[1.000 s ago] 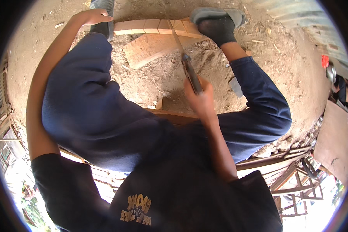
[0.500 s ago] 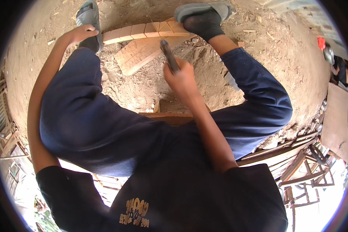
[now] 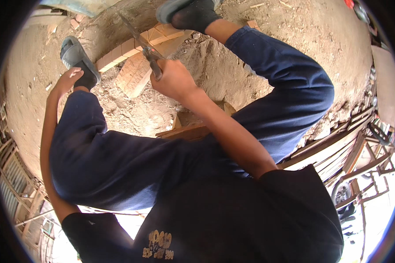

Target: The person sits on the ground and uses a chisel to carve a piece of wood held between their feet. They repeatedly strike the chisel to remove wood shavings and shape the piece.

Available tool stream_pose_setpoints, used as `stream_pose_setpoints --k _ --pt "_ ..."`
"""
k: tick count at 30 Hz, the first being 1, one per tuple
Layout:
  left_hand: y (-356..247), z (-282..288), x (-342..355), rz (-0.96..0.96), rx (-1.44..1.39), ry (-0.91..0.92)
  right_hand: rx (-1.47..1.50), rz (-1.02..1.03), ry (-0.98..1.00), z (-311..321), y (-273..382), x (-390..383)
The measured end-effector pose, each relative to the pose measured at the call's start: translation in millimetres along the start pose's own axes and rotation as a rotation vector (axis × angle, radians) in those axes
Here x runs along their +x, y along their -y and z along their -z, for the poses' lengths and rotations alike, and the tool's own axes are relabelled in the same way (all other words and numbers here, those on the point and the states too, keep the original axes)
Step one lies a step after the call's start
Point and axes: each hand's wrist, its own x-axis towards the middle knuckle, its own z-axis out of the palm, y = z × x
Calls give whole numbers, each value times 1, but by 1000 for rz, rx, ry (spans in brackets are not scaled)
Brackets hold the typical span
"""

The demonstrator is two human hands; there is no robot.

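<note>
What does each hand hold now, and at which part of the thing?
The right hand grips a long-bladed knife by its dark handle, blade pointing away over the wooden piece. The left hand holds nothing; it rests by the left sandal.

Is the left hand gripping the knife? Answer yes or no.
No: the right hand grips the knife above the wooden plank, while the left hand rests by the sandal.
</note>
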Motion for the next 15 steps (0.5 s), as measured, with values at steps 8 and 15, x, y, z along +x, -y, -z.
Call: stream_pose_setpoints --k 8,15 --pt "8 -5 -8 -10 52 -20 96 14 10 41 -19 -68" --pt "-15 -4 -3 9 27 4 151 -39 -61 13 -5 10"
